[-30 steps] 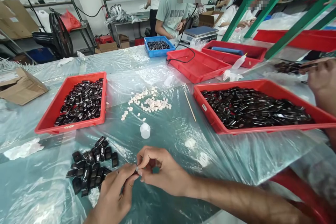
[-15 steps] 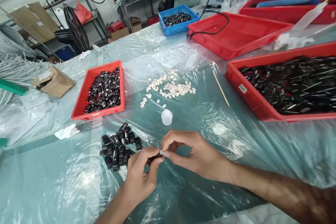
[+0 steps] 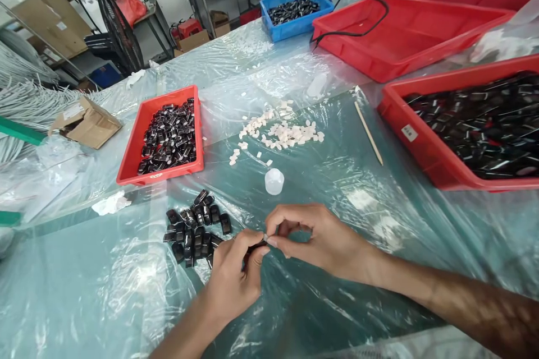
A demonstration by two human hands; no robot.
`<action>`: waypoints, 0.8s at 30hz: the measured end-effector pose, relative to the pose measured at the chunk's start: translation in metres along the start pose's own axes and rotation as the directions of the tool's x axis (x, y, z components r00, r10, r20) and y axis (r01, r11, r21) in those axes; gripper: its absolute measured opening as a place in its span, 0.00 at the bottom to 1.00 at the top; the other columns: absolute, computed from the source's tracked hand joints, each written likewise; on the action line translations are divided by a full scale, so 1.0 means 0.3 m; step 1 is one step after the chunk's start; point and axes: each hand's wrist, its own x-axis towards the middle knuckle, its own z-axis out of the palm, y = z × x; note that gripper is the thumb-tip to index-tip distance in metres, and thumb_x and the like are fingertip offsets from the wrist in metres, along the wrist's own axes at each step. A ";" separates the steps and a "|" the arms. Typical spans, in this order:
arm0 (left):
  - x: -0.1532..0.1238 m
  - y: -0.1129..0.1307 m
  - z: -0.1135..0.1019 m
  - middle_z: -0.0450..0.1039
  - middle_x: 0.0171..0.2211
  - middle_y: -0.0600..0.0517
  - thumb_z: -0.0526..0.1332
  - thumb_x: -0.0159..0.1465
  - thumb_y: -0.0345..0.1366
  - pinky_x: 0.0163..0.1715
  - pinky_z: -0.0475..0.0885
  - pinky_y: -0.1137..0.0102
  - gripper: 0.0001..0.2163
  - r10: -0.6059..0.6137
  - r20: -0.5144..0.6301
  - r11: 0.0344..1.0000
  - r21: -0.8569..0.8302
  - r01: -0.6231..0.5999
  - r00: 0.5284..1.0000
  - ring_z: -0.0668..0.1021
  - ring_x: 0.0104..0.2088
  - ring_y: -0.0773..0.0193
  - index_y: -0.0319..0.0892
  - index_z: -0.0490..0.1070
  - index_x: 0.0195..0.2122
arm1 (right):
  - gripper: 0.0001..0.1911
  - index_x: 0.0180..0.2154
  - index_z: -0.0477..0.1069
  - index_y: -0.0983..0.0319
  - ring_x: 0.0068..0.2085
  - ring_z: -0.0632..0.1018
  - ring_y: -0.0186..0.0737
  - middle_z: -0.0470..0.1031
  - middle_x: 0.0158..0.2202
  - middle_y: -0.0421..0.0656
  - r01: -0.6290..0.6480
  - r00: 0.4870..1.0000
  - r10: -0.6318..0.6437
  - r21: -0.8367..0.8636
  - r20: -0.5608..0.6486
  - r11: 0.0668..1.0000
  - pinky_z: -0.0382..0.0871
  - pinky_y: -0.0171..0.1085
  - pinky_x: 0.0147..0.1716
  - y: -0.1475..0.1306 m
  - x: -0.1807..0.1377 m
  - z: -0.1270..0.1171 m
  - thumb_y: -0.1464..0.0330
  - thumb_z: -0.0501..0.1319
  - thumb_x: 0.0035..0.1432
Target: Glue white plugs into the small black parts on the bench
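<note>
My left hand (image 3: 231, 277) is closed around a small black part (image 3: 254, 247) just above the plastic-covered table. My right hand (image 3: 311, 238) pinches a tiny pale piece against that black part with thumb and forefinger. To the left of my hands lies a heap of black parts (image 3: 193, 228). A small white cap (image 3: 274, 181) stands just beyond my hands. Farther back, several small white pieces (image 3: 281, 131) lie scattered on the plastic sheet.
A red tray of black parts (image 3: 130, 152) sits at the left, a larger one (image 3: 421, 140) at the right, an unfilled red tray (image 3: 404, 39) and a blue bin (image 3: 295, 25) behind. A wooden stick (image 3: 369, 133) lies by the right tray. Another person's hands work at the far edge.
The view has tilted down and shifted, so the far workers have left the frame. My hands stay together, pinching the same small parts.
</note>
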 end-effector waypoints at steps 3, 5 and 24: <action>-0.010 0.004 -0.002 0.79 0.31 0.55 0.62 0.73 0.29 0.24 0.69 0.73 0.08 -0.012 0.001 1.000 -0.002 0.012 1.000 0.74 0.24 0.68 0.49 0.72 0.50 | 0.05 0.33 0.77 0.59 0.30 0.77 0.30 0.79 0.31 0.36 -0.024 0.999 0.023 0.038 0.022 0.999 0.73 0.29 0.33 -0.011 0.004 -0.004 0.68 0.66 0.63; -0.013 0.006 -0.003 0.79 0.31 0.56 0.62 0.73 0.29 0.24 0.69 0.74 0.08 -0.012 0.004 1.000 0.003 0.012 1.000 0.73 0.24 0.68 0.50 0.71 0.50 | 0.05 0.33 0.77 0.59 0.30 0.78 0.30 0.79 0.31 0.36 -0.020 0.999 0.019 0.038 0.027 0.999 0.73 0.29 0.33 -0.015 0.004 -0.004 0.68 0.66 0.64; -0.006 -0.033 0.012 0.73 0.29 0.58 0.61 0.72 0.35 0.19 0.69 0.75 0.06 -0.178 -0.011 0.983 -0.049 0.177 0.984 0.74 0.23 0.66 0.53 0.69 0.48 | 0.06 0.47 0.79 0.55 0.42 0.85 0.36 0.84 0.43 0.42 0.460 0.870 -0.492 -0.403 0.026 0.791 0.79 0.33 0.43 0.020 0.029 -0.051 0.70 0.62 0.74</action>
